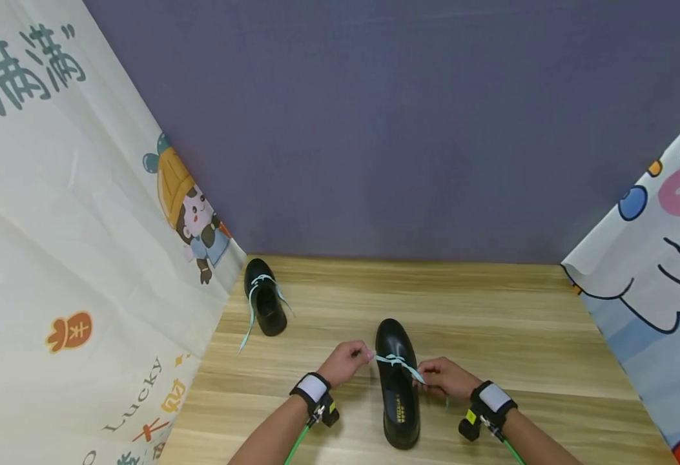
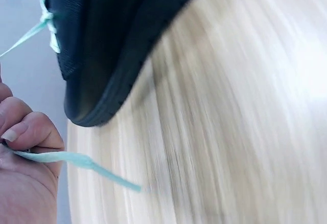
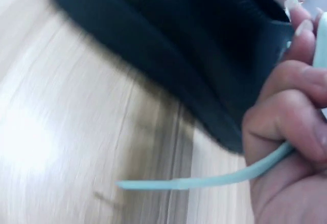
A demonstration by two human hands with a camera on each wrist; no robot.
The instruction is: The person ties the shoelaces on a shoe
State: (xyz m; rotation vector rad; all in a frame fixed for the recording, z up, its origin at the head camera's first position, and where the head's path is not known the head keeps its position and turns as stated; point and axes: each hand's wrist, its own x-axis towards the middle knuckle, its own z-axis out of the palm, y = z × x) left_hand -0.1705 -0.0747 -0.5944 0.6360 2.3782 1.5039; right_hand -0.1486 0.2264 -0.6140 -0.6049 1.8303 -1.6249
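In the head view a black leather shoe (image 1: 394,336) stands upright on the wooden surface, toe pointing away from me. A mint-green shoelace (image 1: 396,359) crosses its front and stretches out to both sides. My left hand (image 1: 344,363) grips one end of it, left of the shoe. Its loose tip (image 2: 115,177) sticks out below the curled fingers in the left wrist view. On the other side my right hand (image 1: 449,378) pinches the lace close to the shoe. The tail (image 3: 204,181) trails out of that palm in the right wrist view.
A second black shoe (image 1: 270,313) with untied mint-green laces stands farther back on the left. The wooden surface (image 1: 502,323) meets a grey-purple panel (image 1: 374,129) at the back. Printed white sheets flank it on the left (image 1: 55,226) and right (image 1: 665,284).
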